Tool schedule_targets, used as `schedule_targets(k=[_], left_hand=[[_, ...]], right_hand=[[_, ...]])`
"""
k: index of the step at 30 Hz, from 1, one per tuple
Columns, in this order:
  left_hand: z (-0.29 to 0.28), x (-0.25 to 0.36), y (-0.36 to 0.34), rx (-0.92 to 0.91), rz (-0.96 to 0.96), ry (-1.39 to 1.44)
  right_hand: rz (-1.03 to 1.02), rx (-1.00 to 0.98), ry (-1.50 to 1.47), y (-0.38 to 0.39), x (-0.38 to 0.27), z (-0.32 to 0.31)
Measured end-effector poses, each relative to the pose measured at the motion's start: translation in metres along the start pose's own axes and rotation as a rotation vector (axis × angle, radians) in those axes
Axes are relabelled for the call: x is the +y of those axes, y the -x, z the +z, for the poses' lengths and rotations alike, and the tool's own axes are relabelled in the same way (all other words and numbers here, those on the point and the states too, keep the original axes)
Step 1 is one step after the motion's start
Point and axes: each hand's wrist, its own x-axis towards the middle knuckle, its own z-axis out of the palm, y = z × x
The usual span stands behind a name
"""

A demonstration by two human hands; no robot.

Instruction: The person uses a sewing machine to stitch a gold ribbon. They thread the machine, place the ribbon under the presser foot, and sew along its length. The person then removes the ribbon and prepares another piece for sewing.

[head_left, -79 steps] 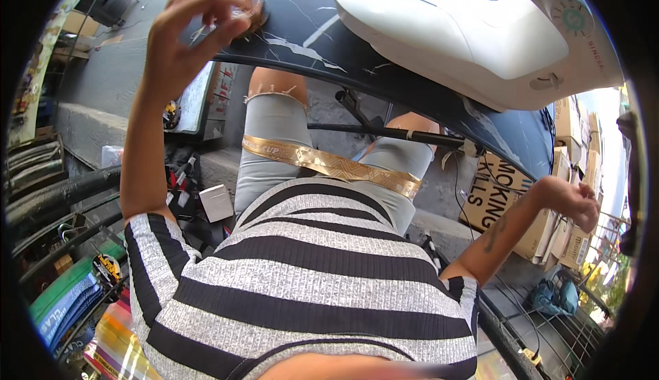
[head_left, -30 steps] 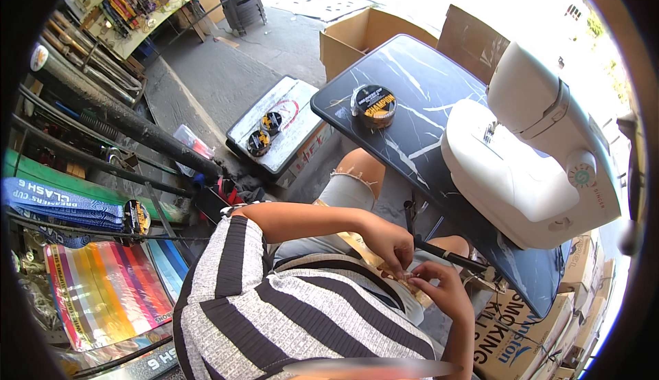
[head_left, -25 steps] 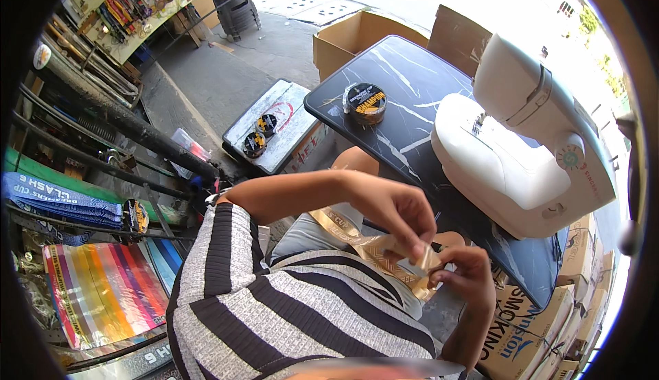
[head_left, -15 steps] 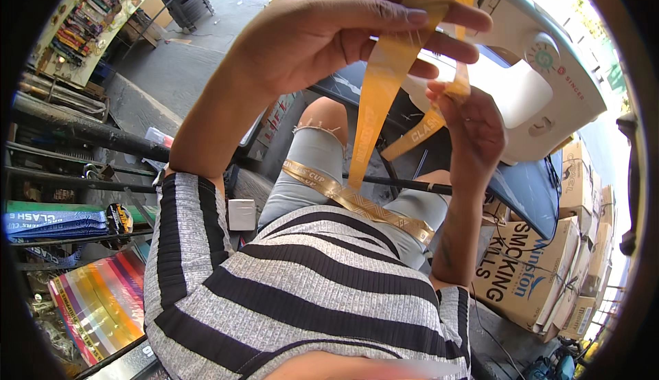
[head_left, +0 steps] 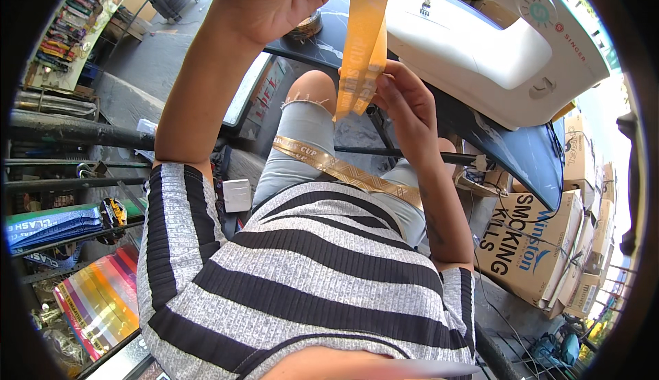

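Observation:
A yellow printed ribbon [head_left: 364, 37] hangs in two layers from my left hand [head_left: 281, 2] at the top edge. That hand's fingers close round its upper end, partly cut off by the frame. Lower down, my right hand [head_left: 410, 102] pinches the ribbon's right edge between thumb and fingers. The ribbon's lower ends taper together above my knees. Across my lap lies a shiny gold patterned ribbon [head_left: 343, 170], touched by neither hand. Close behind my right hand stands a white sewing machine [head_left: 473, 57].
The machine rests on a dark marbled tabletop [head_left: 473, 116]. Cardboard boxes [head_left: 528, 249] are stacked at the right. At the left are a metal rack bar [head_left: 82, 130], folded blue ribbons [head_left: 55, 229] and a multicoloured striped bundle [head_left: 99, 297]. A small white box [head_left: 237, 195] sits beside my left thigh.
Both hands have moved left, the left one also up. The loosely looped yellow ribbon now hangs with its two lengths brought together, and my right hand grips it lower down.

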Motion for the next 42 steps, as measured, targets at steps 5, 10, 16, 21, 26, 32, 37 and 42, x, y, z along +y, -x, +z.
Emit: schedule_targets(k=[5,10,16,21,26,32,37,42], left_hand=[[-0.017,0.003,0.014,0.079,0.065,-0.064],[-0.056,0.007,0.041,0.298,0.184,-0.285],[-0.102,-0.001,0.129,0.428,-0.169,-0.621],[-0.077,-0.058,0.165,-0.067,-0.395,-0.319],[-0.042,-0.092,0.157,0.065,-0.247,-0.174],[-0.024,-0.083,0.135,0.123,-0.166,0.106],[-0.024,-0.062,0.136,0.443,0.005,0.094],[-0.029,-0.065,0.138,0.641,0.162,-0.087]], right_hand=[[0.036,-0.115,-0.087,-0.010,0.003,0.018],[0.133,-0.249,-0.132,-0.039,0.005,0.052],[0.189,-0.295,-0.115,-0.049,-0.015,0.059],[0.089,-0.279,-0.044,-0.045,-0.021,0.069],[0.077,-0.195,-0.064,-0.046,-0.022,0.071],[0.168,-0.194,-0.176,-0.055,-0.030,0.050],[0.274,-0.185,-0.186,-0.025,-0.012,0.051],[0.372,-0.183,-0.052,0.003,0.001,0.048]])
